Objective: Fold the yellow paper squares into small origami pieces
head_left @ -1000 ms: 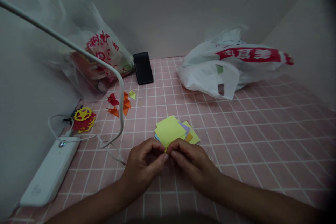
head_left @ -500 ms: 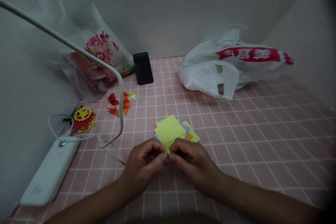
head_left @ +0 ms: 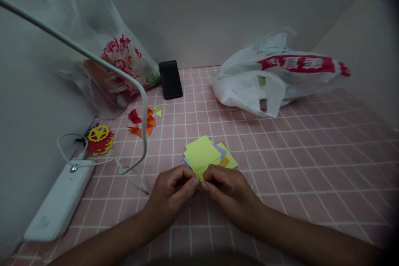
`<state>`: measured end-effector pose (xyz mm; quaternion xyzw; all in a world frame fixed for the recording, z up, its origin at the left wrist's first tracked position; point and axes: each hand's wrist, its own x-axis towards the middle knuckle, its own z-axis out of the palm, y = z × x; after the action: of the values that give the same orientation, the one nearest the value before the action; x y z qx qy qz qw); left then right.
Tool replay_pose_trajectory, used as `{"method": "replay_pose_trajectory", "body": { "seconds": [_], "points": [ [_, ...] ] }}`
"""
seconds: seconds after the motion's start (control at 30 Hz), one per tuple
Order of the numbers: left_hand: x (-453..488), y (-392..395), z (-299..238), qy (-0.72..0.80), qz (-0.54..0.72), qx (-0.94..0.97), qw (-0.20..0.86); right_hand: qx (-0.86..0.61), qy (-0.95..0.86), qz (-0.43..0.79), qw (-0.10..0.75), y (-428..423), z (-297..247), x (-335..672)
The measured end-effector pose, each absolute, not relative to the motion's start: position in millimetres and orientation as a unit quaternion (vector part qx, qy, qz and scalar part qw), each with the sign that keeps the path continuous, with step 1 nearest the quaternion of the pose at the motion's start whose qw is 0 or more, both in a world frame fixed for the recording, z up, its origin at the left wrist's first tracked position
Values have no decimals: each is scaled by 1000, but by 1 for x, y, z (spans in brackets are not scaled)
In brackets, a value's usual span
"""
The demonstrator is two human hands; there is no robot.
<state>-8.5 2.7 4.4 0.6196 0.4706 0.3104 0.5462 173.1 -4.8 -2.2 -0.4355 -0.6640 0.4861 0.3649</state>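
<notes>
My left hand (head_left: 173, 193) and my right hand (head_left: 226, 191) meet fingertip to fingertip low in the middle of the head view. Both are curled and pinched on a small yellow piece of paper (head_left: 199, 176) of which only a sliver shows between them. Just beyond the fingers lies a loose stack of coloured paper squares (head_left: 204, 153), yellow on top with purple, orange and blue edges showing, on the pink checked tabletop (head_left: 280, 162).
A white lamp base (head_left: 56, 201) with a bent arm (head_left: 93, 60) and cable stands at the left. Cut paper shapes (head_left: 99, 139) and folded scraps (head_left: 145, 122) lie behind it. A black phone (head_left: 170, 79) and two plastic bags (head_left: 274, 79) (head_left: 106, 58) sit along the wall.
My hands have stayed almost in place, the fingertips shifting slightly on the small yellow paper. The view has tilted a little.
</notes>
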Motion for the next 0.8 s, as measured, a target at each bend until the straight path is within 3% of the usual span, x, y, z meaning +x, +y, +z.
{"method": "replay_pose_trajectory", "body": {
  "seconds": [0.5,0.8],
  "points": [
    [-7,-1,6,444,254,673,534,-415,-599,564,389,-2,-3,174],
    [-3,3,6,379,259,721,518,-421,-661,459,418,-7,-3,174]
  ]
}}
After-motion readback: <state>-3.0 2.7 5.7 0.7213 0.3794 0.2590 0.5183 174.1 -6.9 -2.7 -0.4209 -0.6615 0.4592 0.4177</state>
